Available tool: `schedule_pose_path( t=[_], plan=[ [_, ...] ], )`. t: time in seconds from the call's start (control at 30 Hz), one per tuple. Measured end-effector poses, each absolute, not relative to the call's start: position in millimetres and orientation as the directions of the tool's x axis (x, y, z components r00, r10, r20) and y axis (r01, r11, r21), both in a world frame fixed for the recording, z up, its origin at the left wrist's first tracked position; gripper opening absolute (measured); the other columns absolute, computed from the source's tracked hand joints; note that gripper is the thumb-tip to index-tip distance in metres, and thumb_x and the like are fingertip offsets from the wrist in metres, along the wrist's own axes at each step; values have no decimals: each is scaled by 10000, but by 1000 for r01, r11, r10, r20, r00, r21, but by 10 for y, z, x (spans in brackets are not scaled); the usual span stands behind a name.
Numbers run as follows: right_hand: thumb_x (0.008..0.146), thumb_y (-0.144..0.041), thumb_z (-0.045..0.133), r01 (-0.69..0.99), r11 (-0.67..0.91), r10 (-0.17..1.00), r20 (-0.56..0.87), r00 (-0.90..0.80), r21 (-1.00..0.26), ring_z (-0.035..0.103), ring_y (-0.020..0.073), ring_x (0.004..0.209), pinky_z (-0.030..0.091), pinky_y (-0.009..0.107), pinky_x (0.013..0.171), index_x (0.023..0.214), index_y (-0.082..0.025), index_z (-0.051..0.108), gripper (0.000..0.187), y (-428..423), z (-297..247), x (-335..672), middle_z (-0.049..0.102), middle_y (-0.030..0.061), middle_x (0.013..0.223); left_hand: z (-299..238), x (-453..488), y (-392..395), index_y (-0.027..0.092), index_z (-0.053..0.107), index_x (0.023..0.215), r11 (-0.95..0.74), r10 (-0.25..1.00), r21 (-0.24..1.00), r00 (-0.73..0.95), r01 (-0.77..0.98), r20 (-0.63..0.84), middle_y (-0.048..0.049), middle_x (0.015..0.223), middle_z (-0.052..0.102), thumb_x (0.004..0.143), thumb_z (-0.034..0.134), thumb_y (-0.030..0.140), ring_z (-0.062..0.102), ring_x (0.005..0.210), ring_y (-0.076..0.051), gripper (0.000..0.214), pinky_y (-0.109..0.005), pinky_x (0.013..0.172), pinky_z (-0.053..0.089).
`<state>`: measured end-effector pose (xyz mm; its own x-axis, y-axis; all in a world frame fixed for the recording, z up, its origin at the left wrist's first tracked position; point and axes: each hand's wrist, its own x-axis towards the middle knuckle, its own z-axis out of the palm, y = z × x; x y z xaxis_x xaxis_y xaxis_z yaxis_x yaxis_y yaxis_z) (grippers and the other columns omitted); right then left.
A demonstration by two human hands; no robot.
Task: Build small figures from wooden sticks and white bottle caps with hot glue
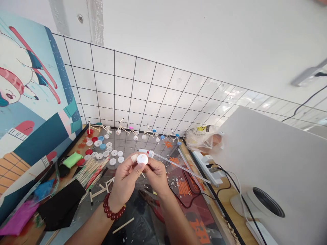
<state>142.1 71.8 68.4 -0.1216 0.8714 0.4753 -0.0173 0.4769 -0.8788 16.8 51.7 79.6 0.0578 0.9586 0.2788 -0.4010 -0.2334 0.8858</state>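
Note:
A round white bottle cap [142, 158] is held between my two hands, with a small pale mark or bit of glue on its face. My left hand [124, 180], with a bandage on one finger and a red bead bracelet at the wrist, pinches the cap from the left. From the other side my right hand [157, 174] grips it with closed fingers. A thin pale stick shows just under the cap; which hand holds it I cannot tell. Right behind the hands lies a white glue gun [146, 152] with a long clear glue stick [182, 166].
Several bottle caps [109, 153] lie at the left, by bundled sticks [89, 170] and a black pouch [62, 204]. Stick-and-cap figures [150, 133] line the back edge. Pliers [150, 202] lie under my hands. At right are a power strip [209, 168] and cables.

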Motion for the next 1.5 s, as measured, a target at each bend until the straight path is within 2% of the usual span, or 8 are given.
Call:
schedule_pose_path(
  t=[0.2,0.37,0.57,0.77,1.0,1.5],
  plan=[
    [758,-422,807,-102,396,912,404,-73,-912,570,139,654,473,269,682,744,-190,743,241,740,601,1410,677,5,691,793,165,516,230,725,1145,-223,960,878,59,-423,272,-62,1157,719,873,707,295,656,1085,-214,280,-296,962,521],
    [732,-410,832,-162,411,904,424,-53,-897,553,124,640,466,246,654,758,-193,706,251,747,600,1408,654,-9,671,783,169,536,214,743,1067,-252,956,863,28,-437,294,-60,1070,734,828,753,275,684,1012,-207,247,-301,922,556],
    [781,-391,794,-141,462,879,474,-60,-875,573,130,658,485,247,673,778,-205,715,202,743,579,1423,668,-2,697,803,169,537,206,751,1042,-290,949,866,-3,-408,316,-68,1070,738,778,794,240,692,1012,-219,270,-311,922,567],
    [825,-408,753,-135,492,858,506,-92,-860,629,154,706,523,270,723,841,-223,768,186,732,624,1420,724,22,762,806,168,534,226,761,1031,-304,941,855,5,-419,337,-54,1063,746,802,774,247,697,1003,-203,230,-284,905,569],
    [880,-408,688,-66,535,834,539,-119,-843,527,118,585,466,221,582,828,-217,764,212,720,669,1437,645,-3,659,797,155,543,241,759,1051,-321,933,851,15,-415,359,-52,1076,747,834,744,247,694,1016,-203,217,-284,905,564],
    [952,-362,580,-44,539,822,537,-189,-841,504,110,582,447,215,583,828,-201,716,245,715,674,1459,587,-12,653,836,150,529,228,766,1020,-318,939,862,-2,-394,345,-60,1055,743,822,752,277,692,989,-209,204,-293,862,575]
  ],
)
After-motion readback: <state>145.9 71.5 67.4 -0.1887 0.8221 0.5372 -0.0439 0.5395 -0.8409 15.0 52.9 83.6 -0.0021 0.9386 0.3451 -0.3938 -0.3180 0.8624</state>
